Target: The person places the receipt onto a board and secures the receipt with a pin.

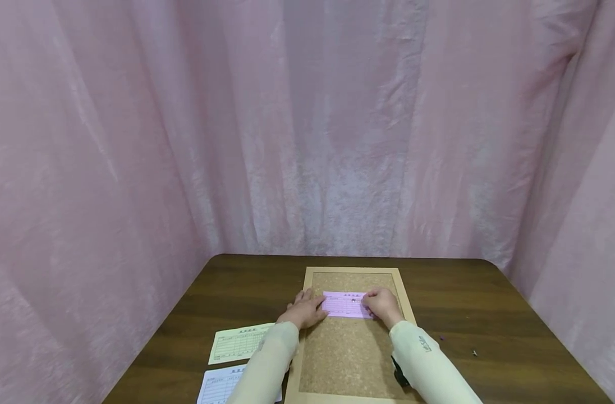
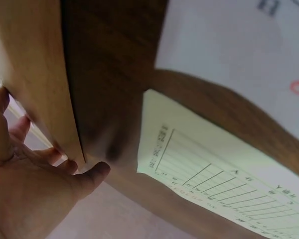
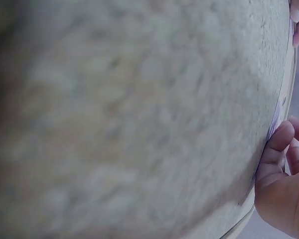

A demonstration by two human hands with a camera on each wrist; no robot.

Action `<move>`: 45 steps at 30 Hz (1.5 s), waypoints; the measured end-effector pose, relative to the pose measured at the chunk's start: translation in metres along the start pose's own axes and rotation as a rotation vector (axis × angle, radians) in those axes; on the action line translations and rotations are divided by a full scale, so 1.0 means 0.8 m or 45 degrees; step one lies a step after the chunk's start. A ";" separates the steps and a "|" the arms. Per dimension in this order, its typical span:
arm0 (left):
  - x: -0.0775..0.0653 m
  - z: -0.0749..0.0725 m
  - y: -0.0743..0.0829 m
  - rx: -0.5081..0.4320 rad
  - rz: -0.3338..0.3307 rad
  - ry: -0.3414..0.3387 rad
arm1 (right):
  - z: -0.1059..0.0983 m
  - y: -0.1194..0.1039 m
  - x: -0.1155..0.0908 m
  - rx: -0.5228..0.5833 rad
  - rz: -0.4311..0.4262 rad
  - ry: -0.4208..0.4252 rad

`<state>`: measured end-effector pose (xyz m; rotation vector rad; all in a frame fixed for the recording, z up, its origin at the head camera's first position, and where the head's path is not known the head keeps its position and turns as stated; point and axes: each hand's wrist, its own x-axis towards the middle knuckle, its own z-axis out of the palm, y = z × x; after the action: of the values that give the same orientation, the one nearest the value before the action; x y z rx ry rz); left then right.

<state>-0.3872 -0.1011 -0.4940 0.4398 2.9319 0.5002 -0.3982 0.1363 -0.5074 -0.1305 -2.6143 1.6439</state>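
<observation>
A pink printed slip point(image 1: 340, 308) lies flat on a wood-framed cork board point(image 1: 348, 353). My left hand point(image 1: 307, 310) is spread at the board's left side, its fingers touching the slip's left end; in the left wrist view the same hand point(image 2: 35, 184) reaches over the pale wooden frame point(image 2: 40, 74). At the slip's right end, my right hand point(image 1: 383, 304) has bent fingers, with thumb and fingertips close together over the paper. I cannot tell whether something is between them. A small shiny pin point(image 1: 353, 301) shows on the slip, just left of these fingertips.
Left of the board lie a green printed slip point(image 1: 237, 343) and a white printed slip point(image 1: 219, 384). A small purple piece point(image 1: 442, 337) and a small pin point(image 1: 474, 353) lie on the brown table point(image 1: 529, 359) to the right. Pink curtains point(image 1: 348, 129) surround the table's back and sides.
</observation>
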 end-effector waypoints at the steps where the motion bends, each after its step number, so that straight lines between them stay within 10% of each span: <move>1: 0.001 -0.002 -0.002 0.005 0.001 0.002 | 0.001 0.000 0.000 0.006 -0.009 -0.001; 11: 0.003 -0.008 -0.021 0.003 0.018 0.057 | 0.003 0.001 0.004 -0.016 -0.041 -0.012; 45: -0.025 -0.039 -0.049 -0.172 0.043 0.070 | -0.108 0.006 -0.035 -0.460 -0.279 -0.052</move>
<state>-0.3843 -0.1516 -0.4768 0.4662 2.9232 0.7204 -0.3626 0.2131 -0.4745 0.1725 -2.8097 1.1099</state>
